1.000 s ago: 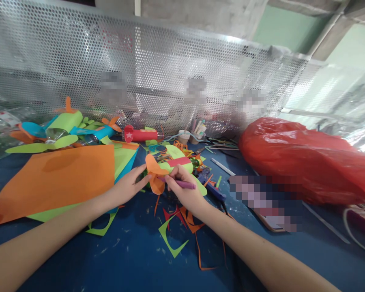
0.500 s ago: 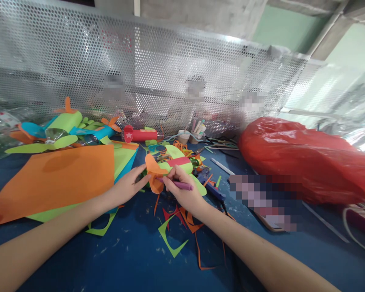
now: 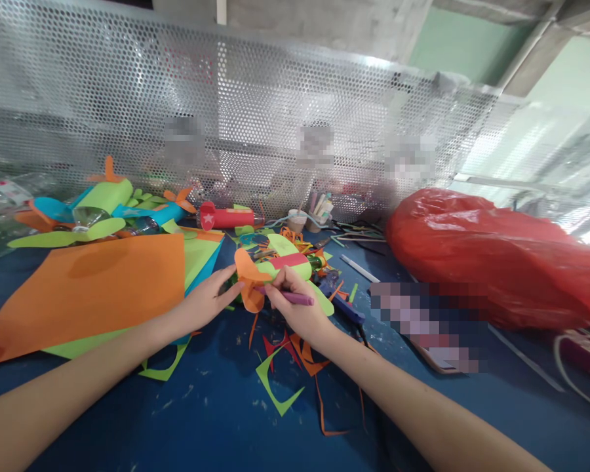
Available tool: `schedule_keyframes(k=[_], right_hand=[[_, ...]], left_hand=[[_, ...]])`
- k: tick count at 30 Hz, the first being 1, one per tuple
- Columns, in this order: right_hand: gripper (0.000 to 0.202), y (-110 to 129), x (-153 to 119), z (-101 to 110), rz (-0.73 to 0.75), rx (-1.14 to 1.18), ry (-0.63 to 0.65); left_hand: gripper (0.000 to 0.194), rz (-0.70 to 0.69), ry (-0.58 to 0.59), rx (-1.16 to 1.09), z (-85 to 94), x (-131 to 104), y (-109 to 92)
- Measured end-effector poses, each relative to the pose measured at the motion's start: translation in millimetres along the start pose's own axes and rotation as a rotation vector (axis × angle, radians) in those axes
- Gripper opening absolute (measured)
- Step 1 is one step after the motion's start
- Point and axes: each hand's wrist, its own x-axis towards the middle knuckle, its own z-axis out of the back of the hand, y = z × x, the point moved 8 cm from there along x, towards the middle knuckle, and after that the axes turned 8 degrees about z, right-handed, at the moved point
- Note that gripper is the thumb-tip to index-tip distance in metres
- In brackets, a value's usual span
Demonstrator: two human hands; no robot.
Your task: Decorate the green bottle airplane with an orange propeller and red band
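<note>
My left hand (image 3: 209, 300) steadies the orange paper fins (image 3: 250, 265) between thumb and fingers. These fins sit at the near left end of a toy plane (image 3: 295, 265), a bottle wrapped in light green paper with a red band and green paper wings. In my right hand (image 3: 299, 308) is a purple marker (image 3: 297, 299), gripped like a pen with its tip end at the fins. My fingers partly hide that tip, so I cannot tell whether it touches the paper.
Colored paper sheets (image 3: 113, 288) lie at left, before finished paper-and-bottle planes (image 3: 108, 196). Paper scraps (image 3: 280, 387) and a blue glue gun (image 3: 344, 307) surround the work. A red plastic bag (image 3: 482, 255) and a phone (image 3: 437, 360) are at right. Behind stands a perforated metal screen (image 3: 260, 92).
The purple marker and my right fingers have shifted very slightly right and up. My left hand and the toy plane stay in place.
</note>
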Motion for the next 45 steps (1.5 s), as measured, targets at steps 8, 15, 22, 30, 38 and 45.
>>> schedule_keyframes(k=[8, 15, 22, 30, 38, 45], right_hand=[[0.024, -1, 0, 2, 0.009, -0.004, -0.026], [0.023, -3, -1, -1, 0.005, -0.004, 0.006], [0.024, -3, 0, 2, 0.011, -0.015, -0.02], [0.023, -2, 0, 4, 0.003, -0.02, -0.04], [0.023, 1, -1, 4, -0.021, -0.034, -0.032], [0.021, -1, -4, -5, -0.005, -0.006, 0.039]], left_hand=[[0.061, 0.002, 0.0, 0.018, 0.1, 0, 1], [0.058, -0.024, -0.003, 0.024, -0.1, 1, -1], [0.057, -0.064, -0.026, 0.079, 2.2, 1, -1], [0.06, -0.012, -0.008, 0.054, 0.8, 1, 4], [0.06, 0.007, 0.024, 0.01, -0.1, 0, 1], [0.064, 0.037, 0.028, -0.001, -0.7, 1, 3]])
